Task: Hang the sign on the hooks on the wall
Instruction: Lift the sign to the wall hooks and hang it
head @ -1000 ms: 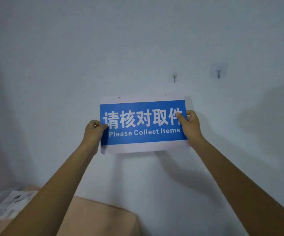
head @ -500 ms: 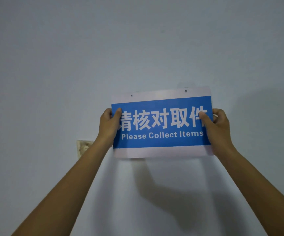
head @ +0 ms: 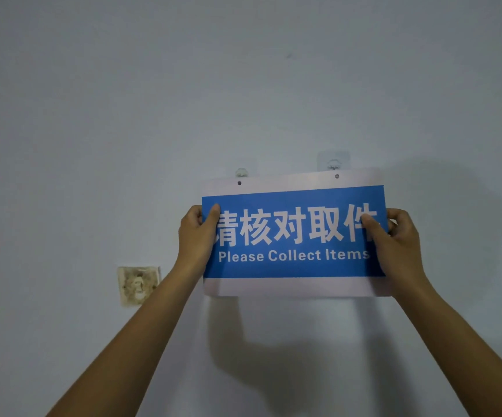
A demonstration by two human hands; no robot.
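Holding the sign [head: 293, 233] flat to the wall, we're gripping one short end in each hand: left hand [head: 197, 234], right hand [head: 397, 239]. Its long axis is running left-right, tilting up slightly rightward. We're counting two holes, two hooks: left hook [head: 241, 172] and right hook [head: 333, 165] are sitting just above their holes, so we're guessing a small lift.

You face a plain indoor wall [head: 123, 115], painted pale and bare, with two adhesive hooks [head: 333, 165] stuck to it and a grimy, discoloured switch plate [head: 138, 285] lower left. The sign [head: 292, 236] reading "Please Collect Items" hints at a pickup point or shop.
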